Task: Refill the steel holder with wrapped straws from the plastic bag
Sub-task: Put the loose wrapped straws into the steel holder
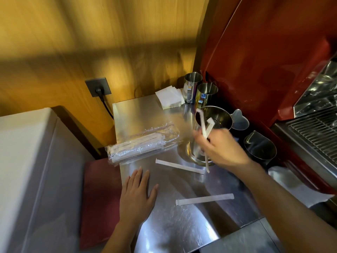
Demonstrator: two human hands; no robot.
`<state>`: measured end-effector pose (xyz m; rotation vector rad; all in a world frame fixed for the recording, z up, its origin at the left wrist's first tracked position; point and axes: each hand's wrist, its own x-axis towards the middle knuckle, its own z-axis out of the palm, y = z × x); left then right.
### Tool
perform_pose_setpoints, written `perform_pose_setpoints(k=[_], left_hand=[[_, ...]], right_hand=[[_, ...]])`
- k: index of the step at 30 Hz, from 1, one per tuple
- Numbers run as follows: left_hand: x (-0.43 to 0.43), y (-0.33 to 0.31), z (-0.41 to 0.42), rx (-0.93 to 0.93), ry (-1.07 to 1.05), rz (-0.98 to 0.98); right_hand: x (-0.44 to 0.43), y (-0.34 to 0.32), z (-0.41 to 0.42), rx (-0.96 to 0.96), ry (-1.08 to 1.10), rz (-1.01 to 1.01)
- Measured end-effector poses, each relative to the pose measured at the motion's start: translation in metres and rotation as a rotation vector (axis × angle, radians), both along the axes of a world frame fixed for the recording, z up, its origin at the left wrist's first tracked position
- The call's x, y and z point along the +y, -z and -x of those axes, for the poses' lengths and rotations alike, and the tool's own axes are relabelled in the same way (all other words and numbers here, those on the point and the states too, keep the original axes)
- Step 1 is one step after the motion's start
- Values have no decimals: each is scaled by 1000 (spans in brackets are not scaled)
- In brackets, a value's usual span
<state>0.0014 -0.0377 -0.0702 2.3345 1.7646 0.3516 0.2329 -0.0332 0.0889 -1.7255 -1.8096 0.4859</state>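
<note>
Straws (205, 133) stand pinched in the closed right hand (221, 149), tips just over the steel holder (212, 118) beyond it. Best lower them upright, then release. Left hand (139, 196) lies flat, empty; plastic bag (142, 143) sits left.

The right hand (221, 148) grips wrapped straws (206, 132) beside the steel holder (213, 117); the left hand (137, 194) lies flat on the counter (173, 225). The plastic bag (142, 145) lies near.
</note>
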Motion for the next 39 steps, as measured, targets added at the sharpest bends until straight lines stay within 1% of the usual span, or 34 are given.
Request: perform_pose_setpoints(k=[4,6,7,8,9,13,15,16,18,20,21,23,24,25,26,28,30,31,33,35,37,39], left_hand=[[0,1,0,-1,-1,-5],[0,1,0,-3,1,-7],[0,1,0,-3,2,-8],[0,1,1,-3,4,-8],[0,2,1,-2,5,-7],[0,4,1,-3,0,0],[0,4,2,-6,-3,-5],[0,4,2,-6,-6,-4],[0,5,2,-13,-9,-3],[0,5,1,-15,-11,-2],[0,4,1,-15,-10,0],[0,4,1,-19,-8,-9],[0,5,1,-20,-9,-16],[0,5,1,-18,-10,-15],[0,6,1,-16,-10,-12],[0,7,2,-16,-8,-9],[0,7,2,-11,-7,-6],[0,7,1,-9,-6,-5],[0,7,1,-10,-9,-5],[0,6,1,-16,-14,-3],[0,5,1,-15,-14,-1],[0,4,1,-12,-10,0]], right_hand=[[7,-38,-12,301,97,-383],[17,-48,-23,310,171,-504],[23,-50,-28,299,205,-508],[29,-48,-32,280,233,-465],[35,-44,-35,240,254,-381],[54,-25,-44,-108,312,51],[58,-22,-44,-249,289,171],[58,-21,-44,-281,260,203],[57,-18,-43,-262,212,241],[54,-18,-41,-237,201,214],[51,-19,-38,-248,200,143],[44,-23,-30,-259,197,-87],[39,-26,-24,-215,183,-193],[35,-29,-18,-149,146,-256],[30,-29,-10,-100,73,-268],[27,-20,8,-95,-141,-186],[32,5,22,-186,-294,-20],[36,20,28,-251,-324,76],[42,52,33,-357,-313,268],[45,79,33,-439,-288,394],[45,98,31,-493,-285,465],[45,108,32,-555,-282,472]])
